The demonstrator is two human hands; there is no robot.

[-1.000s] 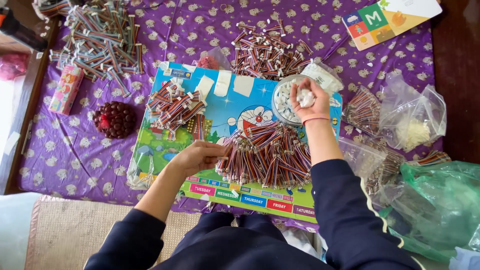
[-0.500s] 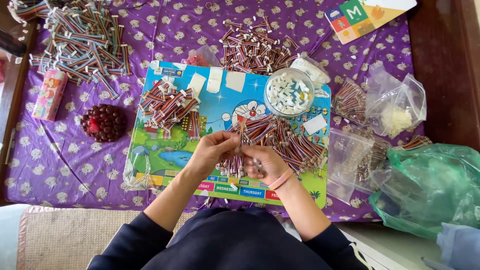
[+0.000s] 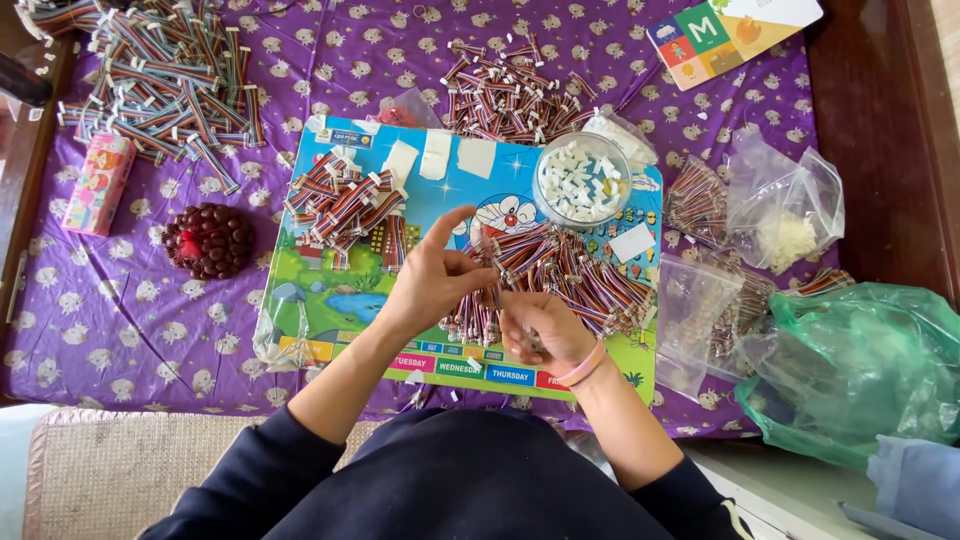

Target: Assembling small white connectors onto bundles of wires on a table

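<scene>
My left hand [image 3: 432, 278] pinches the upper end of a short multicoloured ribbon cable [image 3: 497, 282] with thumb and fingers, the forefinger raised. My right hand [image 3: 540, 330], a pink band on its wrist, is curled around the cable's lower end just below; anything else in its palm is hidden. Both hands hover over a colourful cartoon board [image 3: 330, 300], at the near edge of a heap of similar ribbon cables [image 3: 585, 275]. A clear round bowl of small white connectors [image 3: 582, 182] stands beyond the heap.
More cable piles lie on the board's left [image 3: 345, 200], behind it [image 3: 505, 95] and at far left [image 3: 170, 80]. A pink box [image 3: 98, 185] and a dark red beaded bundle [image 3: 208, 240] lie left. Clear plastic bags [image 3: 790, 215] and a green bag [image 3: 860, 360] crowd the right.
My right hand left the bowl of white connectors and came down to my left hand. Both hands now grip one cable, lifted slightly off the heap.
</scene>
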